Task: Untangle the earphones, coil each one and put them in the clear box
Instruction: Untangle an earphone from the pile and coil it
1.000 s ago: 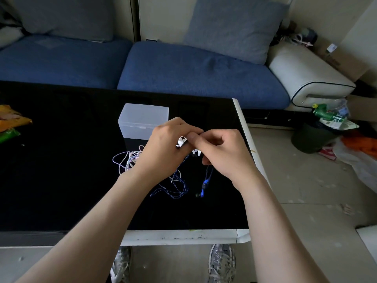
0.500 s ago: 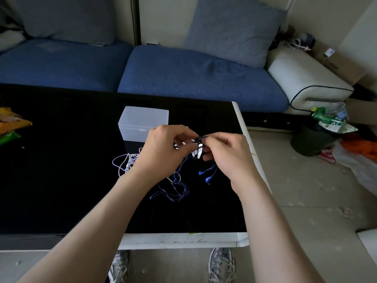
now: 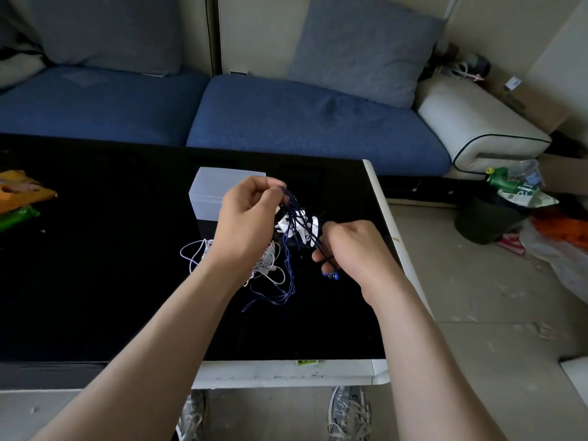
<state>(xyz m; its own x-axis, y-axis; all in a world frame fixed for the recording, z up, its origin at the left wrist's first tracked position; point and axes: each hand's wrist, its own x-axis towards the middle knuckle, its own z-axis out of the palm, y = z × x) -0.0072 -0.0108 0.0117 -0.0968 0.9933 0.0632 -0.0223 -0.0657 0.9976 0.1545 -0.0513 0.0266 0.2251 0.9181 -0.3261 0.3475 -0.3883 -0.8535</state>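
Hands hover over a black table [image 3: 95, 281], seen from the person's own head. Raised on the left, the left hand [image 3: 251, 224] pinches the top of a dark blue cord [image 3: 291, 214] between thumb and fingertips. Several strands of it stretch down and to the right to the right hand [image 3: 356, 249], held lower, whose curled fingers pinch them. Blue earbuds [image 3: 332, 275] hang just under that hand. More loops of the cord trail down onto the table between the wrists. Beside them, white earphones [image 3: 270, 268] lie in a loose heap on the table, partly hidden by the left wrist. Just behind the left hand, a clear box [image 3: 210, 192] stands on the table. Beyond is a blue sofa [image 3: 286, 122], and snack packets [image 3: 22, 192] lie at the table's left edge.
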